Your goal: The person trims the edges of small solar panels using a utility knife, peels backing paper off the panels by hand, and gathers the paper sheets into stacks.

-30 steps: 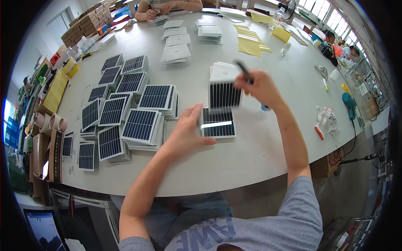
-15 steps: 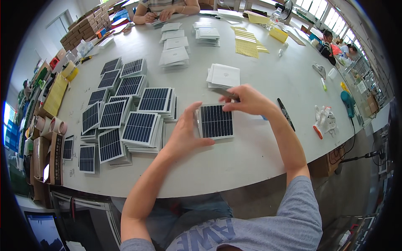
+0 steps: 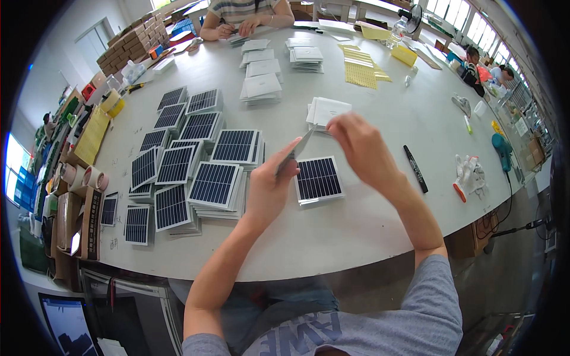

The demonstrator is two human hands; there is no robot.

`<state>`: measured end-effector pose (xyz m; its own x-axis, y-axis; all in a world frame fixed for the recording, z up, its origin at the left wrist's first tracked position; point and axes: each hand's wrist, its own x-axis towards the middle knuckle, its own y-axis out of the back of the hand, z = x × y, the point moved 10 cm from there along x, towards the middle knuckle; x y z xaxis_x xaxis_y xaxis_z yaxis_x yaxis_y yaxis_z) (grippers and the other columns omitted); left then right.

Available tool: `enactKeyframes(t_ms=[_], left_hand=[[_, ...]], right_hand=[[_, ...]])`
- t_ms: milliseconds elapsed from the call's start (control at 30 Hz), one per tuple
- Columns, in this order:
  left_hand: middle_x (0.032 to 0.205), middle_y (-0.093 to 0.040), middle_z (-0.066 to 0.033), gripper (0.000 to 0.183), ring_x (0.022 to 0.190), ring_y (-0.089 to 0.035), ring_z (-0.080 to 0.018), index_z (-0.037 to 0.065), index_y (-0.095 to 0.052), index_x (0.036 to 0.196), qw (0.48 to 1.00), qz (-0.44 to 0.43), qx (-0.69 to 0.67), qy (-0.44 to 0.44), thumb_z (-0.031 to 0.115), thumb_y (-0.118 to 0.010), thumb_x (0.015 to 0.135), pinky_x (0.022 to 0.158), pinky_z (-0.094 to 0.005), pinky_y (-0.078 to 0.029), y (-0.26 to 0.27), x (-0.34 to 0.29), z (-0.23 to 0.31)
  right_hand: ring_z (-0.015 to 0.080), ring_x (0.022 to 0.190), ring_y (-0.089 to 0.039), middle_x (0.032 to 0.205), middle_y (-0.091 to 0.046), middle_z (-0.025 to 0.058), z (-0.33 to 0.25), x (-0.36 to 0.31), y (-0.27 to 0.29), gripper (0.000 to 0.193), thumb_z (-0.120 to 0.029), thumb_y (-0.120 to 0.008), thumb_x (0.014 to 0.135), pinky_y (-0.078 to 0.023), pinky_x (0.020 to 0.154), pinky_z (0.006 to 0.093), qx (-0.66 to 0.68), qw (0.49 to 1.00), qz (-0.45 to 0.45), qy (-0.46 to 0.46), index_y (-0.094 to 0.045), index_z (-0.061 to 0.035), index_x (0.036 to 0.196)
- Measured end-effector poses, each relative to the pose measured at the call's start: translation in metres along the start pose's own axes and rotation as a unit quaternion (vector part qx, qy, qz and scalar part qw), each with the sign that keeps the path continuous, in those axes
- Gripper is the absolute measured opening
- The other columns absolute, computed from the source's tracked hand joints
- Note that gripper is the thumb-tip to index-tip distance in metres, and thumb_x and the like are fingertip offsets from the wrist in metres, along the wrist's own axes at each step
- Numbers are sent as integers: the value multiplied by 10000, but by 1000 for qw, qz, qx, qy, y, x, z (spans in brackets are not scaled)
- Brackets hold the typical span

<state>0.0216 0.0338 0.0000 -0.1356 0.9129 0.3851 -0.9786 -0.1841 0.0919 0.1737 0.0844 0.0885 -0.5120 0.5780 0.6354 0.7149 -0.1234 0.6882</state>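
Observation:
My left hand (image 3: 267,190) is closed on a thin solar panel (image 3: 301,147), which it holds up tilted and seen nearly edge-on. Just to the right, my right hand (image 3: 365,148) hovers with its fingers curled together, apart from the panel; what they pinch, if anything, is hidden. Below and between the hands, another solar panel (image 3: 319,180) with dark cells and a white border lies face up on the table. Beyond the right hand sits a small stack of white squares (image 3: 329,110), partly covered by the fingers.
Several stacks of solar panels (image 3: 215,185) cover the table's left side. White stacks (image 3: 262,86) stand farther back, near a co-worker's hands (image 3: 244,27). Rightward lie a black marker (image 3: 415,169), white gloves (image 3: 469,177) and a teal corded tool (image 3: 502,151). Yellow sheets (image 3: 359,66) lie at the back.
The held panel was in my right hand and is now in my left, which was open beside the lying panel. My right hand has come away from it. The view has shifted slightly.

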Motion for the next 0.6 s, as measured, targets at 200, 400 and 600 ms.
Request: enactKeyframes(t_ms=[200,400,600], left_hand=[[1255,-632,-171,499,1120,-637,-325,110,-597,1309,984,1,154,-93,-104,-585,858,910,-345,-521,-5,-3,22],[1247,-642,-160,519,1172,-614,-305,61,-628,1258,958,6,207,-200,-160,-570,792,977,-343,-502,-9,-19,56],[1258,-636,-155,513,1199,-597,-296,73,-630,1256,972,13,208,-112,-157,-558,803,1002,-348,-491,2,-14,34]], right_hand=[[345,714,-616,793,-565,140,-56,-32,-40,81,-74,-598,902,-498,607,441,-97,989,-110,27,-524,-40,906],[371,761,-640,849,-617,186,42,-15,-36,62,-76,-547,919,-504,628,455,-175,979,-77,-71,-553,-14,921],[397,797,-651,910,-649,216,37,-12,-27,95,-69,-511,929,-510,646,464,-119,983,-99,-96,-581,-8,952]])
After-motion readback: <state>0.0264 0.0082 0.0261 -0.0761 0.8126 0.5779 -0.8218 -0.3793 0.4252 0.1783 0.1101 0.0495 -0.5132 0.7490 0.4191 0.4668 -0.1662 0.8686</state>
